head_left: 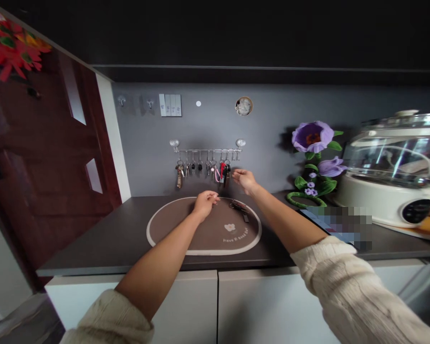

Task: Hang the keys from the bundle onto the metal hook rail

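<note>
A wall rack (208, 151) at twelve o'clock likely keeps hanging keys (200, 167) separate; the right hand (245, 180) is just beside them. The left hand (205, 205) is over a mat (181, 225), loose keys (241, 207) at two o'clock. Both hands' fingers curl; whether they grip anything is unclear.

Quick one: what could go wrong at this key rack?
The bare right hand is close beside the hanging metal keys; a brush might unhook a bunch. The slim silver metal hook rail hangs from pale round wall mounts; a tug might loosen them. The bare left hand is over the brown oval mat; a low sweep might shift the dark key bunch there.
</note>
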`<state>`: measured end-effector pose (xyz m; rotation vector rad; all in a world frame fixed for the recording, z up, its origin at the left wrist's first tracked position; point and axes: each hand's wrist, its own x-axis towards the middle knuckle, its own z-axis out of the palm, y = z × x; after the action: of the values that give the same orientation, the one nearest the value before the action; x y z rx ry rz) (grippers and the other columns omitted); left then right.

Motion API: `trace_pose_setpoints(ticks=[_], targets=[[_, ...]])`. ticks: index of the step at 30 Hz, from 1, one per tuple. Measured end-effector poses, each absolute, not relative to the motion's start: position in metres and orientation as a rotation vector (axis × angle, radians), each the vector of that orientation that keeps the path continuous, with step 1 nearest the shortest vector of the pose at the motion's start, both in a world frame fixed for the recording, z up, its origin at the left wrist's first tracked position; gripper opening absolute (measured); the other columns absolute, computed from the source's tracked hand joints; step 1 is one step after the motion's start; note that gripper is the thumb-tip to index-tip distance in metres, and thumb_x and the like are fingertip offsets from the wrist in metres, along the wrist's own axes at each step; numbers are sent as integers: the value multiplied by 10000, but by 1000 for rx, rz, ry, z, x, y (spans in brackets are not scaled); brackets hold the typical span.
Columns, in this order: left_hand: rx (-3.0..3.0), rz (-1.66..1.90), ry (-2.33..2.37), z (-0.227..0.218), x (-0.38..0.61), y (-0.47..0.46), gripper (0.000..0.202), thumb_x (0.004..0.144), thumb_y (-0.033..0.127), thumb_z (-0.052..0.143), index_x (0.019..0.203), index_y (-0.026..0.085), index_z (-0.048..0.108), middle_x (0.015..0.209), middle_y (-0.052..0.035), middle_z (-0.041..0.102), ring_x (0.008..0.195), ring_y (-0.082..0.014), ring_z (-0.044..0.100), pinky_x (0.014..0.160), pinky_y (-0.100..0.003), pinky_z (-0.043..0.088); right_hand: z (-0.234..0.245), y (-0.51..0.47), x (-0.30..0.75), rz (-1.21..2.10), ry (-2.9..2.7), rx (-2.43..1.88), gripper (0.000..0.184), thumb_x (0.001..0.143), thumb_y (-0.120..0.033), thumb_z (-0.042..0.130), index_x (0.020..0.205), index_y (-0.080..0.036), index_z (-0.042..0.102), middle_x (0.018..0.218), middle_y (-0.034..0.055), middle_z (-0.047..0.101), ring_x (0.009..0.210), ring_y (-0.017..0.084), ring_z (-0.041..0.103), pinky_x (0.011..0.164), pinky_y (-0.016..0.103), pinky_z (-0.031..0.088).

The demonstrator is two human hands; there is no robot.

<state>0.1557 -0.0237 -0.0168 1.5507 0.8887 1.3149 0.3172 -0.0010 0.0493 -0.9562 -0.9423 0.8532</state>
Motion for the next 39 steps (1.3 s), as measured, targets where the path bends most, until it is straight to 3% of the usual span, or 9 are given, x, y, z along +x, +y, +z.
trace_pose_setpoints(ticks=[7, 12, 24, 30, 39], targets=[[1633, 1271, 893, -20, 157, -28, 116, 652, 202, 556, 744, 137, 585, 675, -40, 614, 525, -88, 498, 562, -234, 393, 45, -39, 324, 952, -991, -892, 81, 706, -71, 528, 726, -146, 549, 727, 37, 621, 665, 89, 594, 643, 217, 484], [1792, 1226, 863, -25, 159, -27, 111, 628, 164, 570, 731, 137, 602, 619, -15, 583, 538, -95, 501, 577, -233, 399, 33, -59, 326, 984, -976, -887, 86, 737, -82, 491, 755, -145, 546, 706, 34, 617, 608, 83, 587, 629, 228, 488], [2335, 978, 875, -8, 169, -20, 137, 618, 136, 567, 716, 176, 655, 741, -41, 620, 694, -162, 540, 732, -280, 398, -5, -63, 347, 860, -1010, -999, 67, 660, -155, 572, 721, -139, 549, 566, 2, 580, 451, 58, 489, 450, 175, 389], [2575, 982, 786, -23, 179, -5, 183, 657, 132, 525, 759, 203, 658, 778, -54, 598, 764, -174, 532, 760, -275, 380, -12, -58, 348, 879, -1003, -1063, 38, 657, -103, 546, 679, -133, 552, 549, 8, 574, 438, 58, 476, 436, 176, 375], [2589, 927, 777, -25, 175, -3, 88, 648, 161, 553, 673, 194, 631, 707, -33, 527, 729, -158, 485, 731, -255, 365, -8, -57, 343, 928, -966, -1152, 110, 685, -38, 477, 640, -122, 531, 511, 12, 550, 406, 56, 459, 410, 174, 367]])
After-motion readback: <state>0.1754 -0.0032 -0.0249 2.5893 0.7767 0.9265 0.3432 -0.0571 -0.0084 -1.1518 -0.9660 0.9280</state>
